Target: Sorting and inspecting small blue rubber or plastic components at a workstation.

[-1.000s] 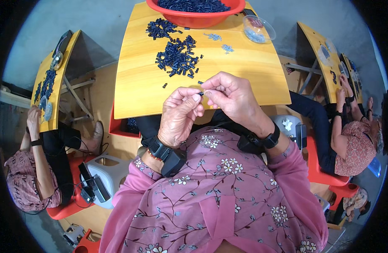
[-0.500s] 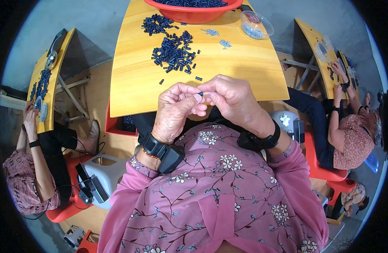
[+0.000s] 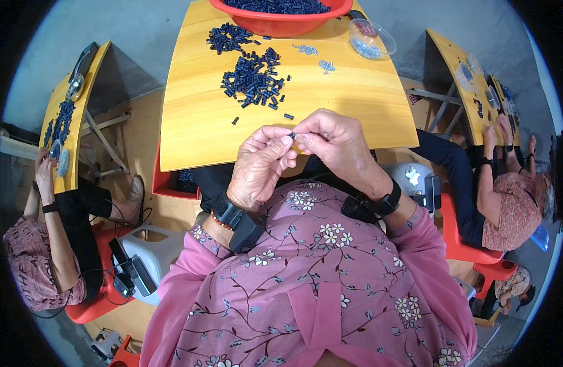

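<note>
Just over the near edge of the yellow table (image 3: 355, 92), both my hands meet fingertip to fingertip. A small black cylindrical plastic piece (image 3: 292, 135) is pinched between the thumb and fingers of my left hand (image 3: 257, 162). My right hand (image 3: 339, 144) is closed in a pinch at the end of that piece; anything tiny between its fingertips is hidden. Beyond my hands lies a big pile of similar black pieces (image 3: 254, 79), with a smaller pile (image 3: 227, 38) behind it. Two little heaps of silvery screw-like parts (image 3: 326, 66) lie to their right.
A red basin (image 3: 281, 23) full of black pieces stands at the far edge, beside a clear round tub (image 3: 370, 40) of silvery parts. A red container (image 3: 165, 180) sits below the table's left side. Co-workers sit at tables (image 3: 93, 79) left and right.
My hands stay pinched together, with the fingers of my left hand curled a little closer. The person at the right has shifted their hands along their table.
</note>
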`<state>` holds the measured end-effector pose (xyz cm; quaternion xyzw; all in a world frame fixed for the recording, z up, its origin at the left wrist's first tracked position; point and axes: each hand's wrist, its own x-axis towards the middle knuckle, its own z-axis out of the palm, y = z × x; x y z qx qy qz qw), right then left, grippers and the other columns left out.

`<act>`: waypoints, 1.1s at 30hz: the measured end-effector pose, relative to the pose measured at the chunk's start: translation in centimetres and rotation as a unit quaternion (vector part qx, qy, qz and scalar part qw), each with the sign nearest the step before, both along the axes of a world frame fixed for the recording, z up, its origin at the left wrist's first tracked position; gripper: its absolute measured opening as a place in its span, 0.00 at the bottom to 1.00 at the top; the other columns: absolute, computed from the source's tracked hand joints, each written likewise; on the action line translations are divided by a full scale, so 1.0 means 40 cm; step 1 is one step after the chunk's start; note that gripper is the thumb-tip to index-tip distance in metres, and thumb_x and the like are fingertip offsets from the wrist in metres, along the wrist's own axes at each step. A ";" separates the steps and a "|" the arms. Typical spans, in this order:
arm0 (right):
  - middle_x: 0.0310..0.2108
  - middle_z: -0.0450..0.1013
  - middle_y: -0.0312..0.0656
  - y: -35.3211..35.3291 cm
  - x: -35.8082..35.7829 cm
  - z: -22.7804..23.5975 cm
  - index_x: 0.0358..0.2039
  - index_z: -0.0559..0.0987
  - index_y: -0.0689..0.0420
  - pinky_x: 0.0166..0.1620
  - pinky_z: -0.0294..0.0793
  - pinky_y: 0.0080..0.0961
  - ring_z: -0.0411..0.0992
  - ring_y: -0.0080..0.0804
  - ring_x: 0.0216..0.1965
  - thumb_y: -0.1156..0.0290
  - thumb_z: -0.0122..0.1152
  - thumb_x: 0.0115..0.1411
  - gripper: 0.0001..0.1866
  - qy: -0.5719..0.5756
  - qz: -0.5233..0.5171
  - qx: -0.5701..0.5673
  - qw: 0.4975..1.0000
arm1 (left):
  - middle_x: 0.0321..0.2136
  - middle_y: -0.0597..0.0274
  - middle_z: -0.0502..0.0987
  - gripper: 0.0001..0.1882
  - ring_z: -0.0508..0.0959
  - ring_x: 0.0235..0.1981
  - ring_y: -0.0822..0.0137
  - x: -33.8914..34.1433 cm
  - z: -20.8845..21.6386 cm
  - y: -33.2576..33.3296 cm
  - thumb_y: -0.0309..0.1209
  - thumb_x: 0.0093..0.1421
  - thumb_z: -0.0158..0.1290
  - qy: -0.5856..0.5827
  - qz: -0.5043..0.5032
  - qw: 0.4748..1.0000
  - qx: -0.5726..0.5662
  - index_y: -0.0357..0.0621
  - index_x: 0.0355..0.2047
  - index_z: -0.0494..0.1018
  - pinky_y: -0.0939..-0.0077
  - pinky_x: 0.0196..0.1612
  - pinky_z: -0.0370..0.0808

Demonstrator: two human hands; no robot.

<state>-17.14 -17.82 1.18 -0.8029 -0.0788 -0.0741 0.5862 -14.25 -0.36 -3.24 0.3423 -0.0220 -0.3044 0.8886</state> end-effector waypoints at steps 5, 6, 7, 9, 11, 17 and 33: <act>0.25 0.74 0.38 0.000 -0.009 0.003 0.30 0.79 0.63 0.30 0.70 0.20 0.72 0.21 0.27 0.79 0.63 0.54 0.03 -0.011 0.008 -0.015 1.000 | 0.29 0.62 0.78 0.05 0.78 0.27 0.72 -0.001 0.003 0.006 0.23 0.62 0.53 -0.033 0.000 0.999 0.016 0.38 0.39 0.73 0.79 0.30 0.78; 0.26 0.74 0.38 -0.004 -0.010 -0.002 0.31 0.79 0.63 0.30 0.70 0.20 0.72 0.21 0.27 0.80 0.63 0.54 0.03 0.021 0.008 0.001 1.000 | 0.29 0.62 0.78 0.05 0.79 0.26 0.72 -0.002 0.012 0.005 0.23 0.62 0.53 -0.037 -0.011 0.999 0.025 0.38 0.38 0.73 0.79 0.29 0.78; 0.26 0.74 0.38 -0.010 -0.010 -0.009 0.31 0.79 0.63 0.30 0.70 0.20 0.72 0.21 0.27 0.80 0.63 0.54 0.03 0.020 0.009 0.000 1.000 | 0.29 0.61 0.78 0.05 0.79 0.25 0.72 -0.002 0.018 0.005 0.22 0.62 0.53 -0.042 -0.023 0.998 0.034 0.38 0.38 0.73 0.78 0.29 0.79; 0.25 0.74 0.37 -0.021 -0.009 -0.021 0.31 0.80 0.62 0.31 0.70 0.20 0.72 0.20 0.28 0.79 0.63 0.54 0.03 0.034 0.029 0.005 0.999 | 0.28 0.61 0.78 0.04 0.80 0.25 0.71 0.001 0.024 0.006 0.22 0.62 0.54 -0.059 -0.030 0.996 0.068 0.38 0.38 0.73 0.78 0.29 0.80; 0.26 0.74 0.37 -0.024 -0.007 -0.022 0.32 0.80 0.63 0.30 0.71 0.19 0.72 0.19 0.27 0.79 0.62 0.55 0.04 0.013 0.048 -0.005 0.999 | 0.28 0.61 0.78 0.04 0.80 0.25 0.71 0.005 0.026 0.008 0.22 0.62 0.54 -0.076 -0.038 0.991 0.101 0.38 0.38 0.72 0.77 0.29 0.81; 0.28 0.75 0.40 -0.066 0.090 -0.028 0.38 0.78 0.67 0.28 0.73 0.17 0.72 0.19 0.24 0.78 0.61 0.56 0.09 0.097 0.013 0.071 0.993 | 0.27 0.60 0.78 0.05 0.81 0.26 0.69 0.012 -0.010 0.012 0.22 0.61 0.54 -0.081 -0.022 0.989 0.119 0.38 0.37 0.71 0.75 0.30 0.81; 0.32 0.77 0.39 -0.097 0.308 -0.079 0.35 0.78 0.67 0.35 0.76 0.19 0.76 0.23 0.32 0.78 0.60 0.58 0.06 -0.017 0.002 -0.138 0.990 | 0.31 0.59 0.78 0.07 0.80 0.29 0.69 0.030 0.002 0.024 0.25 0.63 0.53 -0.081 0.050 0.995 0.038 0.39 0.42 0.72 0.73 0.34 0.80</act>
